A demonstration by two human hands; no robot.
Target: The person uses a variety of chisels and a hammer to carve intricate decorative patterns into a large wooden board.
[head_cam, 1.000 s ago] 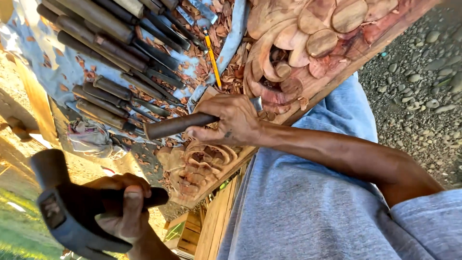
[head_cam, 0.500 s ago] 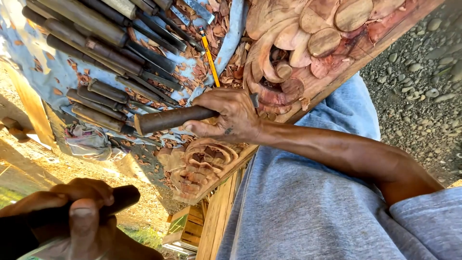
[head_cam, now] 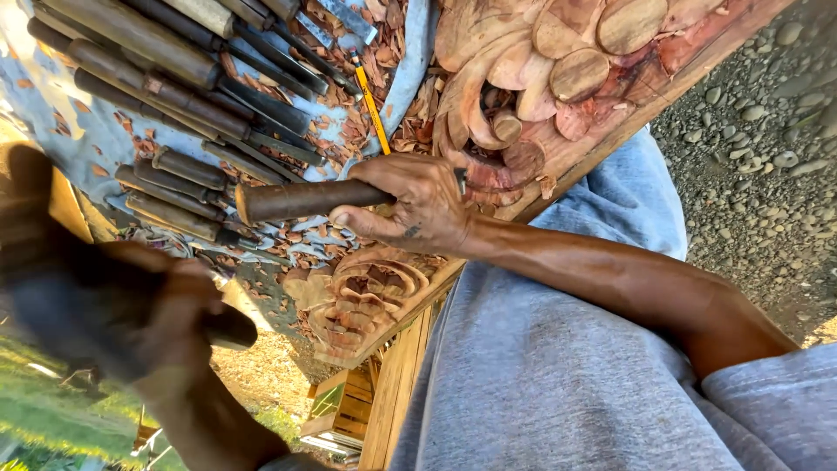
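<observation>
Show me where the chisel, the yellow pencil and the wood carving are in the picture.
chisel (head_cam: 296, 200), head view, middle of its dark round handle.
yellow pencil (head_cam: 372, 109), head view, middle of its shaft.
wood carving (head_cam: 575, 74), head view, a round raised form on its face.

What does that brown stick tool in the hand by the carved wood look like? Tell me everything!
The chisel has a round, dark brown handle that looks like worn wood, with a flat blunt end pointing away from the carving. It lies nearly level. The right hand wraps its fingers around the front part, hiding most of the blade. Its tip points at the reddish carved wood panel. Wood chips lie under it.
</observation>
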